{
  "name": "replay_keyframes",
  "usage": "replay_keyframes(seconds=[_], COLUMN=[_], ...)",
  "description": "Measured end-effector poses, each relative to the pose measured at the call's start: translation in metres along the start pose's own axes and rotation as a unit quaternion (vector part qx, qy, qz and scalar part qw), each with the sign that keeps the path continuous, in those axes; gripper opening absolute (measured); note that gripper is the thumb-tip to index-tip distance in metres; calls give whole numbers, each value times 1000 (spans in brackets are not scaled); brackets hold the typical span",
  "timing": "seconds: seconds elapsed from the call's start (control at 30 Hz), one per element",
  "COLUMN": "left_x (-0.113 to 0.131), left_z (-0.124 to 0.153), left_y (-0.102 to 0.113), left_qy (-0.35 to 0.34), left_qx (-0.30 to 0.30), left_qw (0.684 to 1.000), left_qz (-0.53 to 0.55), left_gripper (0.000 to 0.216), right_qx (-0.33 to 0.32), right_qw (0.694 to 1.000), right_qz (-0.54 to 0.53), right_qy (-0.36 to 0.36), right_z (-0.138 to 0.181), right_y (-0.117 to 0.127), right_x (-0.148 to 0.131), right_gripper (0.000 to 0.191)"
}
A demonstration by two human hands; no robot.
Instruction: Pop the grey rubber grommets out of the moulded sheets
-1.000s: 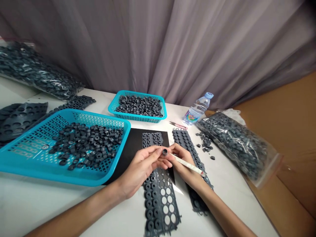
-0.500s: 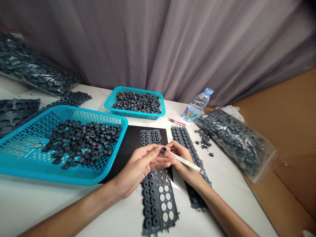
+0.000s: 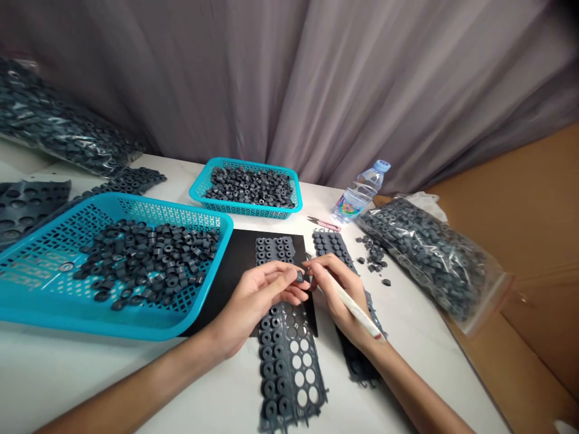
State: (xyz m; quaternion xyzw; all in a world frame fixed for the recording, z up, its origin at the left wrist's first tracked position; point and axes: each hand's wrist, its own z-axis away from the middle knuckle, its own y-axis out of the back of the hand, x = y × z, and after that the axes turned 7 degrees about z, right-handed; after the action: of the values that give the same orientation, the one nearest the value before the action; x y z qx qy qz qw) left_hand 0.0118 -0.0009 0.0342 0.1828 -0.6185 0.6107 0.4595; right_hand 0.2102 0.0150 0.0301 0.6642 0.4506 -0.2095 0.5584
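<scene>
Sheet (image 3: 289, 367) with holes nearest you, 1 small dark piece (image 3: 300, 276) held above it.
Your left hand (image 3: 265, 289) pinches that piece between thumb and fingers; your right hand (image 3: 342, 289), just beside, curls around a white tool (image 3: 355, 308). 1 blue basket (image 3: 126, 330) sits to the left; another basket (image 3: 253, 209) stands farther back.

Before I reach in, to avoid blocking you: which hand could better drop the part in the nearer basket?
Probably the left hand: it holds the dark part, closer to that basket; the right hand grips a white tool.
</scene>
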Motion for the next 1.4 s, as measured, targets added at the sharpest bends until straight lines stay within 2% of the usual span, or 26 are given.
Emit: replay_keyframes(seconds=[0.07,0.17,0.23,0.37,0.43,0.47,0.53,0.6,0.67,0.73,0.83,0.97,1.07,1.13,1.23,1.33,1.4], left_x=[-4,-12,-16,-19,-18,-17,-18,-22,-28,-33,-34,-27,-23,-23,-24,-22,-19], left_z=[-4,-10,-14,-17,-15,-14,-11,-10,-10,-11,-11,-10,-8,-5,0,4,4], left_y=[4,9,11,14,16,18,23,29,35,39,43,49,56,59,61,57,51], left_qy=[-23,-37,-42,-63,-117,-154,-220,-250,-252,-246,-240,-225,-191,-172,-160,-160,-169], left_qx=[28,44,42,49,52,50,48,58,65,57,45,36,24,11,-4,-15,-1], left_qw=[998,995,994,984,953,923,838,765,724,701,682,670,673,677,682,682,684], left_qz=[-43,-77,-90,-160,-273,-350,-496,-590,-639,-667,-689,-706,-714,-715,-714,-713,-709], left_gripper=[28,27,28,32,28,24,25,43,60,65,74,99,114,116,118,121,115], right_qx=[10,-9,-18,-13,28,68,129,175,188,166,129,109,126,142,131,67,14], right_qw=[999,995,994,996,993,987,965,929,894,875,858,845,837,847,894,951,973], right_qz=[15,31,29,46,97,137,226,326,407,455,493,515,527,511,429,299,227], right_qy=[43,96,102,72,60,52,33,15,-3,-28,-63,-97,-79,-49,12,47,22], right_z=[1,2,2,-4,-10,-13,-18,-22,-23,-23,-23,-22,-22,-23,-25,-25,-22], right_y=[2,-2,-7,-2,16,29,59,88,107,114,109,103,103,101,90,70,56], right_x=[-1,-2,-3,-1,10,19,44,74,102,123,136,130,118,107,86,61,45], right_gripper=[16,13,7,12,12,13,16,20,21,21,19,24,33,37,38,32,31])
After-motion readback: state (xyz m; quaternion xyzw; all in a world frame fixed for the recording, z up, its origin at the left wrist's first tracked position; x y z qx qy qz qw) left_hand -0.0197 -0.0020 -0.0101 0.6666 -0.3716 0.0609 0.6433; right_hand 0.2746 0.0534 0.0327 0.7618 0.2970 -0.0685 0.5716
